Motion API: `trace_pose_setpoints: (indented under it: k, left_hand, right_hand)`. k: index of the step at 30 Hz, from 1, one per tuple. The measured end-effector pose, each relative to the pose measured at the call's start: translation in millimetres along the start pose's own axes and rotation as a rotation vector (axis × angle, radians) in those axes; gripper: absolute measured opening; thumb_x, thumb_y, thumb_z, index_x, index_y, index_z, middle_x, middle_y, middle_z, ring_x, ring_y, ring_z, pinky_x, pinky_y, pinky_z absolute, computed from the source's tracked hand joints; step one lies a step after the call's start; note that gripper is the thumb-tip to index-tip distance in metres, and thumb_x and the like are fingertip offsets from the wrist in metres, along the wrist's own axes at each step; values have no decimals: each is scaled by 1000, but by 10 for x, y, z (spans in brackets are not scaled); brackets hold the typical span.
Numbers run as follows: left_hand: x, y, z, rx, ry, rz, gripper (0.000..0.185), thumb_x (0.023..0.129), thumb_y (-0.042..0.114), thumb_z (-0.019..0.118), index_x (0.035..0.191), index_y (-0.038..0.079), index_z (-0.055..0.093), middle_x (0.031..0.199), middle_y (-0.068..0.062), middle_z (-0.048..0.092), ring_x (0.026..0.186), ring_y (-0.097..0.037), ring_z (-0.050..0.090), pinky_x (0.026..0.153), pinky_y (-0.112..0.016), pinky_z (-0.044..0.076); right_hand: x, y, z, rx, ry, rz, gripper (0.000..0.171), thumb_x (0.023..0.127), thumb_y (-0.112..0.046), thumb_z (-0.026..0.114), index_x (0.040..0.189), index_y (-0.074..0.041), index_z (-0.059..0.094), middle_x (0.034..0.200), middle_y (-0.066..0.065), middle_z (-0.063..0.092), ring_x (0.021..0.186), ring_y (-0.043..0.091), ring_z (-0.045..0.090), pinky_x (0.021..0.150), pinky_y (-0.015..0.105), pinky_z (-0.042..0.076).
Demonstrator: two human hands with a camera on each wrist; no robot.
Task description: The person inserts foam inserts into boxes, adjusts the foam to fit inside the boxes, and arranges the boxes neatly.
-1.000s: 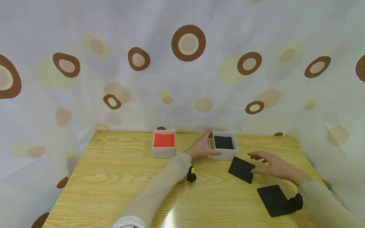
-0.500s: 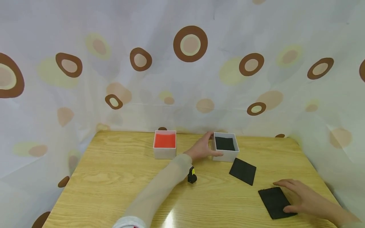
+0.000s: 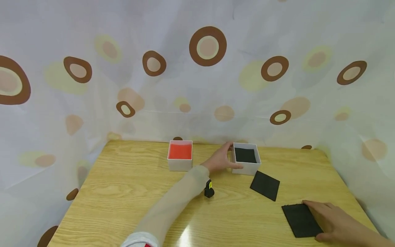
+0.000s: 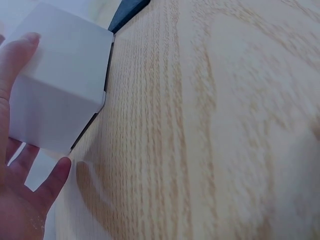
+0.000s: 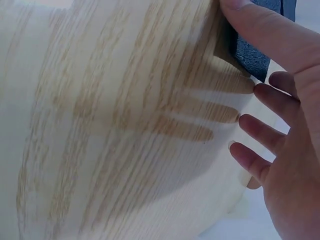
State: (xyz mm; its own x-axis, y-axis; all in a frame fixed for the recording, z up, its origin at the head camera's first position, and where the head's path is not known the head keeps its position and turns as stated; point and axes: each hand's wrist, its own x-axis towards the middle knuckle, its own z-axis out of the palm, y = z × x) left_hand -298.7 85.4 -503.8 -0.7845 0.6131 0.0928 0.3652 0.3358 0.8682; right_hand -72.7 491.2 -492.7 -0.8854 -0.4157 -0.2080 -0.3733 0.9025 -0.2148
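Near the back of the table, my left hand (image 3: 219, 160) holds the left side of a white box (image 3: 247, 168), thumb on its front wall and fingers towards the back. Inside that box lies a black cloth-like piece (image 3: 245, 155). Two flat black squares rest on the table: one black square (image 3: 265, 185) just in front of the box, the other black square (image 3: 301, 220) nearer me at the right. At this nearer square, my right hand (image 3: 334, 223) spreads thumb and forefinger to its opposite edges. The right wrist view shows fingertips (image 5: 247, 120) beside its dark, textured corner (image 5: 255, 55).
Left of my left hand stands a second white box (image 3: 180, 166) with a red piece (image 3: 180, 151) in it. Behind the wooden table (image 3: 123, 192) hangs a white sheet (image 3: 172, 89) with brown ring patterns. A black wrist camera (image 3: 209, 189) sits on my left wrist.
My right hand has drawn back from beside the farther black square to the nearer one, and its thumb and forefinger have come down to the edges. My left hand stays at the box.
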Motion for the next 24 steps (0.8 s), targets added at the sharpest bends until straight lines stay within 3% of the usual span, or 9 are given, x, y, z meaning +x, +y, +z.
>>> trace_pose_setpoints:
  k: [3, 9, 13, 18, 24]
  left_hand:
    - [-12, 0, 16, -10, -5, -12, 98, 79, 40, 93, 155, 19, 35, 151, 4, 47, 143, -17, 46, 119, -36, 38]
    - [-27, 6, 14, -15, 0, -21, 97, 79, 38, 93, 155, 19, 36, 151, 3, 48, 144, -18, 46, 119, -36, 37]
    - [-19, 20, 9, -10, -2, -17, 97, 79, 40, 93, 155, 19, 37, 152, 3, 48, 145, -19, 45, 120, -35, 37]
    - [-7, 10, -4, 15, -4, -16, 97, 79, 40, 93, 155, 21, 36, 151, 5, 48, 144, -17, 46, 119, -34, 37]
    - [6, 8, -3, 18, -12, -15, 98, 78, 41, 93, 155, 22, 36, 151, 5, 47, 144, -17, 46, 119, -35, 38]
  right_hand:
    - [-12, -21, -1, 14, -23, -2, 104, 76, -63, 84, 153, -6, 46, 140, 12, 59, 111, 9, 56, 78, 31, 52]
    - [15, -161, 69, -72, 130, -140, 110, 70, -43, 94, 158, -7, 40, 146, 9, 57, 113, 16, 61, 76, 28, 52]
    - [28, -231, 81, -36, 211, -181, 111, 65, -26, 96, 160, -10, 40, 146, -1, 58, 110, 10, 59, 71, 23, 48]
    - [57, -218, 64, -64, 239, -184, 106, 66, -37, 96, 156, -12, 46, 130, -4, 65, 108, 10, 59, 72, 27, 52]
    - [88, -214, 86, -110, 306, -204, 97, 70, -56, 92, 150, -15, 55, 142, -7, 61, 118, 13, 56, 78, 35, 55]
